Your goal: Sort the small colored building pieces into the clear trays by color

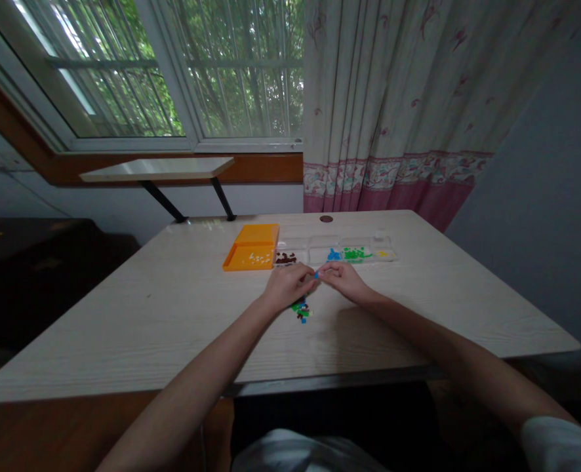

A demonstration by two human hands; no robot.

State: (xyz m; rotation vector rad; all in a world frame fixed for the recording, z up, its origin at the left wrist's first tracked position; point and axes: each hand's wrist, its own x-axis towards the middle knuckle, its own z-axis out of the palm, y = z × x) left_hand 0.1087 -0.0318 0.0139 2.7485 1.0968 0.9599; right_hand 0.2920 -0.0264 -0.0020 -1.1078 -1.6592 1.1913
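My left hand and my right hand meet above the middle of the table, fingertips nearly together. Between them is a small blue piece, pinched by both hands; its exact kind is too small to tell. Below my left hand lies a loose pile of small green, blue and dark brown pieces, partly covered by that hand. Just beyond my fingers, clear plastic boxes hold blue pieces, green pieces, yellow pieces and dark brown pieces.
An opened orange case with white pieces inside stands left of the clear boxes. A raised shelf on black legs is at the table's back left. A round dark brown disc is set near the rear edge of the pale wooden table.
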